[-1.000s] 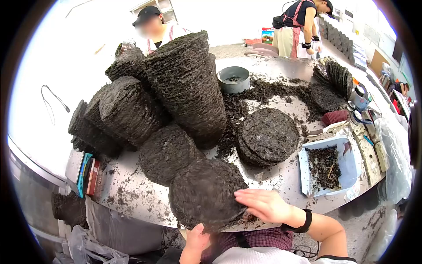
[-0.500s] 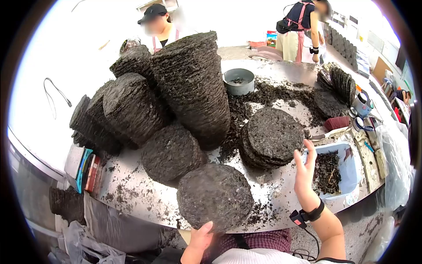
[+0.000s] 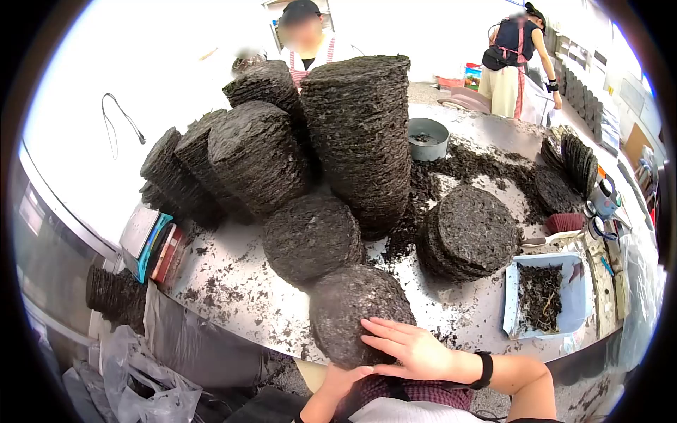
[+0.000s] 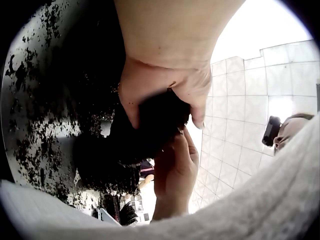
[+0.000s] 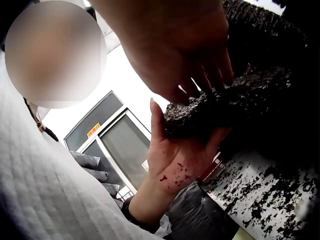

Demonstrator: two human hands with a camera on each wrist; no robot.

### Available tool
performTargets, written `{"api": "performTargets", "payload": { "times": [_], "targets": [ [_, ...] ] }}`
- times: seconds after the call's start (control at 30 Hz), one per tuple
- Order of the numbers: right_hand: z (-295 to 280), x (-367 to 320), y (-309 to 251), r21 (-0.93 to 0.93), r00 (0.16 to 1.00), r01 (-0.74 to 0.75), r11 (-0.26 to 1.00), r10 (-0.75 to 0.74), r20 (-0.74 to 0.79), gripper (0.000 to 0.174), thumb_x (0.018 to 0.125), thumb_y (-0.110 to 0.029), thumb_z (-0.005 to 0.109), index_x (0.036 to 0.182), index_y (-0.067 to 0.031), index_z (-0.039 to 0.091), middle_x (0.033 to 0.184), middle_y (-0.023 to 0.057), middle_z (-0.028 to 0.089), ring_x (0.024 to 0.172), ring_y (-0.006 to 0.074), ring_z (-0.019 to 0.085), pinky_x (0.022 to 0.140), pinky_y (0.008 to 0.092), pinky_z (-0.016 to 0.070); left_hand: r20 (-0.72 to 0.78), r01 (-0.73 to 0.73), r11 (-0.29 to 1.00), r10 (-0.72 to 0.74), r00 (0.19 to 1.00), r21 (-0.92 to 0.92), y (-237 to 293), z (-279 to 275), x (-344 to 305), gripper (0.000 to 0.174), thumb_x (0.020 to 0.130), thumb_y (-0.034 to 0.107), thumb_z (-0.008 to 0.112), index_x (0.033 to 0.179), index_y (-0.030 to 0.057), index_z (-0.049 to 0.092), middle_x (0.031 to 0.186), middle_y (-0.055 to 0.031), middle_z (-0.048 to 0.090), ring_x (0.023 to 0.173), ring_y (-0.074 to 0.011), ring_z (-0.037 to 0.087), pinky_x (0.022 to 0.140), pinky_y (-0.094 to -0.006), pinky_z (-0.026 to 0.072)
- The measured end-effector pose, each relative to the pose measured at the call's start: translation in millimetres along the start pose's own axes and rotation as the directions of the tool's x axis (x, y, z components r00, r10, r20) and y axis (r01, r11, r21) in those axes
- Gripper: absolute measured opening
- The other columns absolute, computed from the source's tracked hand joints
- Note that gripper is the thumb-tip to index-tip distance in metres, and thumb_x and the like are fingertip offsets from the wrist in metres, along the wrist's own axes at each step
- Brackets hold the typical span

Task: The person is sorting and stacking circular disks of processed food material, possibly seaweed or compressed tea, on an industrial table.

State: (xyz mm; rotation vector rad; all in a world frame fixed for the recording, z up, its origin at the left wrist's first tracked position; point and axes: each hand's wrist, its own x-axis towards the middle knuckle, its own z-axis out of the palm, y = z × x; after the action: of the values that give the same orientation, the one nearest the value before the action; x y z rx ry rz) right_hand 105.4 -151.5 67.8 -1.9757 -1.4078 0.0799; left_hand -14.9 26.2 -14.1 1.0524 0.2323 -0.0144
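Note:
A round, dark dried-seaweed cake (image 3: 352, 303) leans at the table's front edge, tilted toward the camera. My left hand (image 3: 340, 381) grips its lower rim; in the right wrist view, the thumb and fingers of the left hand (image 5: 177, 162) spread around the edge, with dark crumbs on the palm. Extended fingers of my right hand (image 3: 412, 352) rest on the cake's face. From the left wrist, the cake (image 4: 160, 120) looks nearly black between the left hand (image 4: 160, 85) and the right hand (image 4: 175, 172).
Tall stacks of seaweed cakes (image 3: 356, 148) stand behind to the left, with a shorter pile (image 3: 469, 233) to the right. A blue tub (image 3: 511, 299) of scraps, a brush (image 3: 564, 223) and a grey round pan (image 3: 428, 141) stand about. Loose flakes cover the metal table (image 3: 233, 303).
My right hand left the cake's right edge, swung out beside the blue tub, and is back with its fingers on the cake's face. The left hand keeps its hold; the head view has turned left.

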Motion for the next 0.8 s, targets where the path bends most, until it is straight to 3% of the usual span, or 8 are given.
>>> {"api": "performTargets", "payload": {
  "times": [0.07, 0.17, 0.37, 0.53, 0.67, 0.73, 0.77, 0.8],
  "targets": [
    [-2.9, -6.1, -2.4, -0.035, 1.0, -0.024, 0.999, 0.025, 0.014, 0.064, 0.08, -0.035, 0.073, 0.128, 0.0013, 0.052, 0.138, 0.0173, 0.048, 0.127, 0.0317, 0.048, 0.104, 0.0372, 0.0422, 0.075, 0.022, 0.977, -0.039, 0.996, 0.214, -6.0, -10.6, -0.6, 0.07, 0.072, 0.011, 0.081, 0.131, -0.002, 0.047, 0.127, -0.0098, 0.055, 0.117, -0.0204, 0.053, 0.101, -0.0373, 0.0426],
    [-19.4, -8.4, -21.4, 0.102, 0.996, -0.077, 0.992, 0.081, -0.036, 0.067, 0.079, -0.036, 0.074, 0.128, 0.0034, 0.051, 0.139, 0.0182, 0.047, 0.128, 0.0319, 0.047, 0.103, 0.0382, 0.0428, 0.17, 0.015, 0.999, -0.02, 0.985, 0.032, -1.1, 0.0, 1.7, 0.074, 0.071, 0.014, 0.083, 0.133, -0.0021, 0.045, 0.13, -0.0109, 0.054, 0.119, -0.0213, 0.052, 0.102, -0.0385, 0.0416],
    [-19.1, -18.6, -23.8, 0.08, 0.99, -0.126, 0.989, 0.13, -0.047, 0.071, 0.075, -0.034, 0.077, 0.13, 0.002, 0.05, 0.142, 0.0202, 0.043, 0.13, 0.0349, 0.044, 0.106, 0.0395, 0.0395, 0.182, 0.018, 0.996, -0.035, 0.983, 0.093, 11.6, 5.9, 12.2, 0.089, 0.068, 0.011, 0.084, 0.139, 0.0001, 0.032, 0.136, -0.0123, 0.045, 0.125, -0.0225, 0.046, 0.105, -0.0392, 0.0385],
    [-23.0, -18.0, -25.8, 0.271, 0.977, -0.184, 0.945, 0.206, -0.054, 0.058, 0.08, -0.016, 0.07, 0.132, 0.0008, 0.048, 0.143, 0.0201, 0.041, 0.132, 0.0348, 0.041, 0.107, 0.0405, 0.0383, 0.06, 0.054, 0.99, -0.062, 0.996, 0.127, 13.1, 11.4, 15.1, 0.081, 0.074, 0.006, 0.075, 0.14, 0.0005, 0.028, 0.137, -0.0129, 0.044, 0.126, -0.023, 0.044, 0.107, -0.0387, 0.0367],
    [-20.0, -20.6, -18.5, 0.366, 0.972, -0.186, 0.912, 0.226, -0.07, 0.053, 0.081, -0.008, 0.062, 0.131, 0.0014, 0.048, 0.14, 0.0201, 0.045, 0.129, 0.0348, 0.045, 0.105, 0.0401, 0.0401, 0.049, -0.008, 0.993, 0.014, 0.999, -0.119, 1.6, 8.2, 15.4, 0.072, 0.077, 0.008, 0.071, 0.138, -0.0013, 0.034, 0.135, -0.0133, 0.046, 0.123, -0.0245, 0.047, 0.106, -0.0386, 0.037],
    [-21.9, -21.5, -17.6, 0.447, 0.956, -0.218, 0.868, 0.282, -0.081, 0.051, 0.08, -0.006, 0.061, 0.129, 0.0022, 0.05, 0.135, 0.0204, 0.05, 0.126, 0.0347, 0.048, 0.103, 0.0401, 0.0427, 0.03, 0.012, 0.993, -0.008, 1.0, -0.121, 2.9, 10.3, 13.8, 0.069, 0.078, 0.007, 0.07, 0.137, -0.0018, 0.036, 0.134, -0.0132, 0.048, 0.122, -0.024, 0.048, 0.105, -0.0382, 0.0377],
    [-19.1, -21.8, -18.1, 0.344, 0.965, -0.202, 0.917, 0.246, -0.089, 0.051, 0.079, -0.005, 0.061, 0.128, 0.0022, 0.051, 0.135, 0.0201, 0.05, 0.126, 0.0344, 0.049, 0.103, 0.0401, 0.0432, 0.021, 0.023, 0.992, -0.021, 1.0, -0.123, 2.5, 11.5, 13.7, 0.067, 0.078, 0.007, 0.07, 0.136, -0.0021, 0.038, 0.133, -0.0131, 0.049, 0.121, -0.0237, 0.049, 0.105, -0.038, 0.038],
    [-12.9, -22.1, -19.9, 0.234, 0.973, -0.185, 0.954, 0.212, -0.094, 0.051, 0.078, -0.004, 0.061, 0.128, 0.0022, 0.051, 0.135, 0.0198, 0.05, 0.125, 0.0341, 0.049, 0.102, 0.04, 0.0436, 0.07, -0.043, 0.986, 0.032, 0.997, 0.161, -18.4, -10.6, 13.2, 0.06, 0.08, 0.005, 0.069, 0.134, -0.0025, 0.042, 0.131, -0.0126, 0.052, 0.12, -0.0222, 0.05, 0.103, -0.0368, 0.0397]
  ]
}}
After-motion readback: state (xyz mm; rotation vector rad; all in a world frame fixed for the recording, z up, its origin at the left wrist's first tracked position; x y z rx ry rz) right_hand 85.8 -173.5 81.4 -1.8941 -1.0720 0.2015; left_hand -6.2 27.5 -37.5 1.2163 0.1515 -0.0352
